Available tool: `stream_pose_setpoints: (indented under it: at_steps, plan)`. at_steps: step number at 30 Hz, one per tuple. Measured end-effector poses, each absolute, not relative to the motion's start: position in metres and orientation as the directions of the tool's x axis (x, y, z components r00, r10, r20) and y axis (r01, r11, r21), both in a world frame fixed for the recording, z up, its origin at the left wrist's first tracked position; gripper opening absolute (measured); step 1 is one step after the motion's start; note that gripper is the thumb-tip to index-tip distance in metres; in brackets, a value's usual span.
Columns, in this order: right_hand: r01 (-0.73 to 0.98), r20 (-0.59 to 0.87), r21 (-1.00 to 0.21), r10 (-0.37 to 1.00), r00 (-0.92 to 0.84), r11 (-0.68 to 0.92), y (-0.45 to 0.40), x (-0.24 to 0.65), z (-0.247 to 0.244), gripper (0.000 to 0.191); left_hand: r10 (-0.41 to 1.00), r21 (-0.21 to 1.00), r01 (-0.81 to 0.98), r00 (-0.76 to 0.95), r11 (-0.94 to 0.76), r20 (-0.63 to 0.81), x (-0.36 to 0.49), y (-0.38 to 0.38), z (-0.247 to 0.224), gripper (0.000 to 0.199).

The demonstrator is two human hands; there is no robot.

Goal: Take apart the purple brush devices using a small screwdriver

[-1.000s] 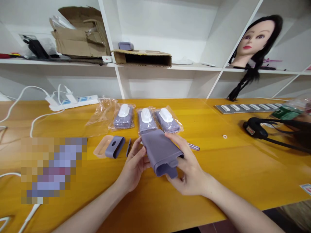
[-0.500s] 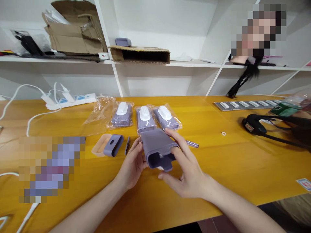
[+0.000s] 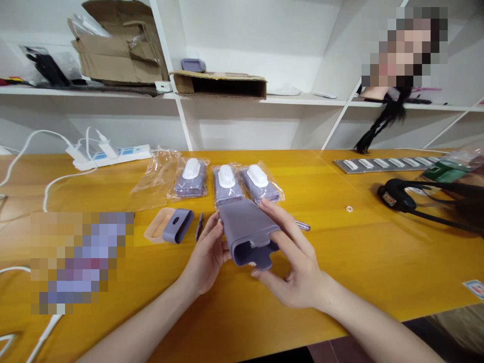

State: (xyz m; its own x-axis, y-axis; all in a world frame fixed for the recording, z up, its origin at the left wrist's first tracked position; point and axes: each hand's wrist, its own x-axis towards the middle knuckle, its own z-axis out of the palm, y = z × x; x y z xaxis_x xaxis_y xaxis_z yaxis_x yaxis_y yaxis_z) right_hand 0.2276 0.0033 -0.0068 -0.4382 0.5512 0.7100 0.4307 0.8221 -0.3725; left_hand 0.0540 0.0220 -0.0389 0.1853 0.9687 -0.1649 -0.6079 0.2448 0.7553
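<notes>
A purple-grey sleeve-like case (image 3: 247, 222) is held above the table, its hollow end with a tab facing me. My left hand (image 3: 209, 254) grips its left side. My right hand (image 3: 297, 262) holds the right side near the opening, fingers on top and thumb by the lower tab. Behind it lie three bagged purple cases with white oval pieces: a left one (image 3: 190, 179), a middle one (image 3: 227, 185) and a right one (image 3: 260, 182). Left of my left hand are a short purple band with a hole (image 3: 178, 226), a peach tray (image 3: 157, 227) and a thin dark piece (image 3: 199, 227).
A power strip (image 3: 113, 156) with white cables stands at the back left. A pixelated object (image 3: 85, 259) lies on the left. At the right are a grey strip of white pieces (image 3: 381, 164), a black strapped item (image 3: 395, 194) and a small white ring (image 3: 349, 208).
The case has shifted slightly right and toward me at its open end, and my right hand has moved a little with it. The grip of both hands looks the same.
</notes>
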Motion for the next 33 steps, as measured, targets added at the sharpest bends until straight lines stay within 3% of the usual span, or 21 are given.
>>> stream_pose_setpoints:
  at_steps: [15,21,33]
  plan:
    - [0.395,0.710,-0.380,0.537,-0.455,0.837,0.0035,0.2290,-0.0075,0.034,0.971,0.767,-0.599,0.195,0.230,-0.139,0.0516,0.0223,-0.0404,0.039]
    - [0.440,0.595,-0.432,0.615,-0.518,0.788,0.0006,0.2274,-0.0059,0.013,0.977,0.770,-0.604,0.174,0.206,-0.125,0.0512,0.0254,-0.0405,0.039]
    - [0.482,0.450,-0.542,0.722,-0.525,0.689,0.0032,0.2273,-0.0017,0.009,0.988,0.795,-0.593,0.146,0.126,-0.048,0.0497,0.0272,-0.0460,0.030]
